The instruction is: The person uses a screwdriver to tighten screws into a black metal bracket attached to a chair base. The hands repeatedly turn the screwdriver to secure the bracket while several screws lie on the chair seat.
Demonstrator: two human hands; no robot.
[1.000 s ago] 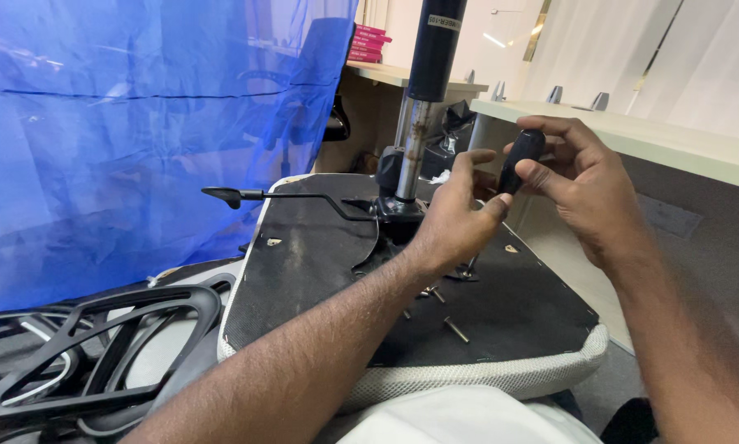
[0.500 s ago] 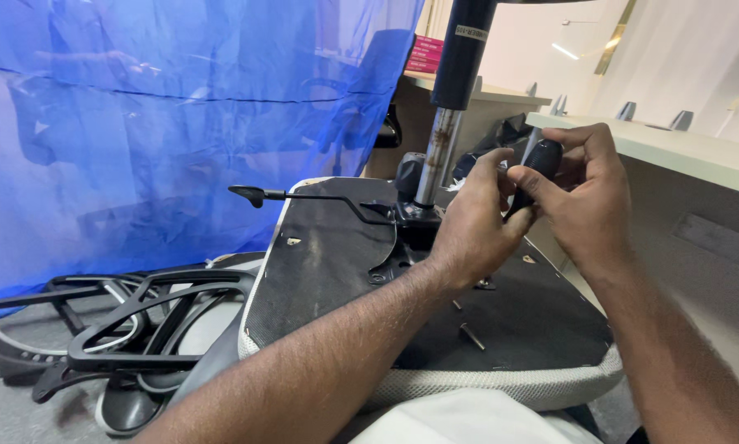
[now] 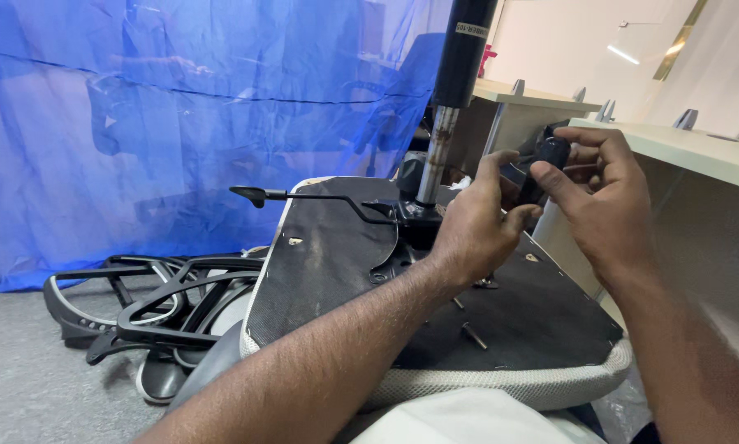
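An upturned office chair seat [image 3: 336, 271] lies before me, its black underside facing up. A gas-lift column [image 3: 458, 90] rises from the seat mechanism, and a thin black lever [image 3: 303, 196] sticks out to the left. My right hand [image 3: 601, 191] grips a small black tool handle [image 3: 545, 164] above the seat. My left hand [image 3: 476, 226] is curled beside it, its fingertips pinching the front end of the same tool. Loose screws [image 3: 473, 335] lie on the underside.
A blue plastic sheet [image 3: 180, 107] hangs across the left and back. Black chair frame parts [image 3: 139, 304] lie on the grey floor at left. A pale desk [image 3: 698, 156] with metal brackets runs along the right.
The view has shifted left and down, so the seat and frame parts show more fully. Both hands stay joined on the black tool above the seat.
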